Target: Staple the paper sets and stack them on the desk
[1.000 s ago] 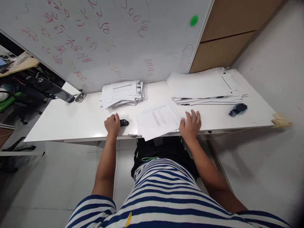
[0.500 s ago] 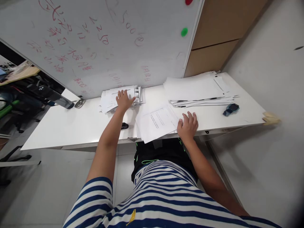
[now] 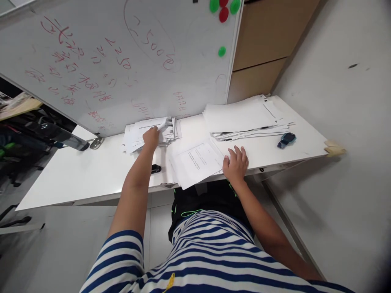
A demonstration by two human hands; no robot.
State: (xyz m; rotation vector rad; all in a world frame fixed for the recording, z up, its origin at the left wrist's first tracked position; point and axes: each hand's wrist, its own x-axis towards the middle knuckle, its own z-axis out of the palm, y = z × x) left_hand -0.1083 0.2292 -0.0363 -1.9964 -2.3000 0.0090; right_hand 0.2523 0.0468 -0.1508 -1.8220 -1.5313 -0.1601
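Note:
My left hand (image 3: 151,137) is closed on the top sheet of a paper stack (image 3: 137,129) at the whiteboard's foot, and the sheet's right side curls up. My right hand (image 3: 236,165) lies on the desk's front edge with its fingers spread. Its thumb side is beside the right edge of some loose printed sheets (image 3: 197,162), which overhang the front edge a little. Between my arms, close to my left forearm, is a small black object (image 3: 156,168). Behind my right hand lies a larger pile of paper (image 3: 238,116).
A whiteboard (image 3: 100,61) with red writing stands along the back of the white desk (image 3: 88,171). A dark watch-like object (image 3: 286,140) lies at the right. On the left are a bottle (image 3: 65,136) and a round metallic item (image 3: 96,143). Cardboard boxes (image 3: 262,36) stand behind.
My left hand has gone from spread flat on the stack to closed on its top sheet, which now curls up. The right hand stays in place. The camera view has shifted.

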